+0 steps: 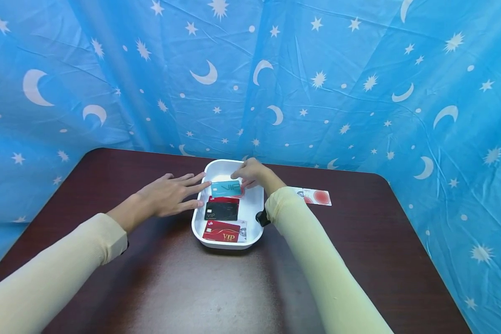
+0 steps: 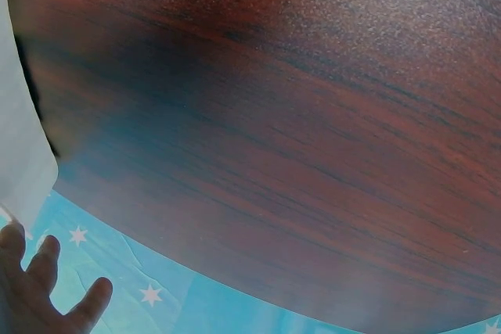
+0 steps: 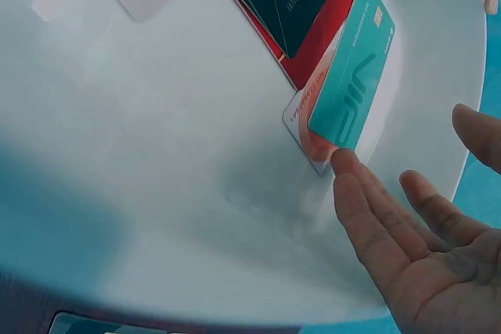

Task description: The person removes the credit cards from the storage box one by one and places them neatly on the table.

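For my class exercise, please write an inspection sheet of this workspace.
Surface: glossy dark brown table
Job's things: white tray holding teal VIP card, black VIP card, red VIP card and others, some overlapping
Clutter: red-patterned cards on the table, right of the tray
Grips: left hand, fingers spread at the tray's left rim; right hand, fingertips by the teal VIP card, contact uncertain
Cables: nothing seen
Surroundings: blue backdrop with white moons and stars
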Available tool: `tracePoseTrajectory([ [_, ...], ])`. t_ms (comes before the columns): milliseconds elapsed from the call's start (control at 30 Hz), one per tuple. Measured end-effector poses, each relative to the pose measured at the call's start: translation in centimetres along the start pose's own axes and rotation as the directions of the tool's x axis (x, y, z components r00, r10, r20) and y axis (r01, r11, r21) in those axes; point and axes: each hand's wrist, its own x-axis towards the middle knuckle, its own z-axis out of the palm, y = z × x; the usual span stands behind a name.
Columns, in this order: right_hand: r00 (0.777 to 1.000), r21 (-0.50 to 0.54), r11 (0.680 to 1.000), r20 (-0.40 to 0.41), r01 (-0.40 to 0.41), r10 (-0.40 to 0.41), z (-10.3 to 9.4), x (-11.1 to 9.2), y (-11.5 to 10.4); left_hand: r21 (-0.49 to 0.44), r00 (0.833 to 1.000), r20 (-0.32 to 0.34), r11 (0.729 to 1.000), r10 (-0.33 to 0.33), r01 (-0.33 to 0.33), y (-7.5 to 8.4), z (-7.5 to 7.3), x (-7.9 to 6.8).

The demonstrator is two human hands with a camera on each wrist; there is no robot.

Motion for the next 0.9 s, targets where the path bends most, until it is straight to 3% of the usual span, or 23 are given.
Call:
tracePoseTrajectory([
  [267,0.999,-0.019,1.000,0.030,-0.019,0.019,0.8,0.2,-0.2,0.001,1.000,0.007,1.000,-0.005,0.005,0.0,0.1,0.0],
  [500,0.999,-0.079,0.995,0.008,-0.052,0.052,1.2,0.6,-0.6,0.005,1.000,0.004,1.000,-0.004,0.004,-0.1,0.1,0.1],
  [900,0.994,-0.084,0.991,0.021,-0.105,0.107,1.4,0.8,-0.7,0.006,1.000,-0.006,1.000,0.001,-0.001,-0.1,0.2,0.1],
])
